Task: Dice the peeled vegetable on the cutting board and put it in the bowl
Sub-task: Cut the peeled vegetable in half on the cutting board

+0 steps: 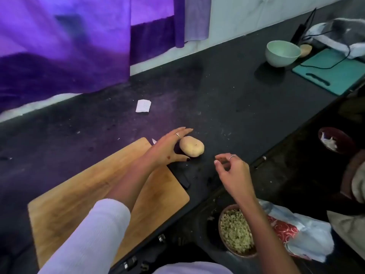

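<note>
Purple curtain (pixel 65 46) hung at far left over dark countertop (pixel 227 99). Wooden cutting board (pixel 65 202) lay at lower left, tilted, nothing on bare part seen. Knife tip (pixel 153 141) poked out past board's far edge, black handle (pixel 182 179) lay off board's right edge on counter; blade mostly hidden under forearm. Small white paper scrap (pixel 143 105) sat farther back, well apart from board. Left hand (pixel 167 147), in pale lilac sleeve (pixel 88 234), reached over board w/ fingers straight, ring on one finger, released, holding nothing; fingers just beside potato (pixel 192 146), contact not clear. Potato sat on counter, off the board, just past its right far corner; skin looked pale yellow, peeled or not cannot tell. Right hand (pixel 232 171) hovered near, right of potato, fingers loosely curled, ring visible, grasping nothing. Brown bowl (pixel 223 234) w/ pale green diced bits sat at lower centre-right below right forearm, off counter's near edge. Plastic bag w/ red print (pixel 296 232) lay beside that bowl. Farther back right: pale green bowl (pixel 282 54), empty inside as far as seen, second potato (pixel 305 50) behind it, teal cutting board (pixel 331 70) w/ black cable (pixel 335 62) across it. Dark red dish (pixel 335 140) w/ white bits at right edge.
</note>
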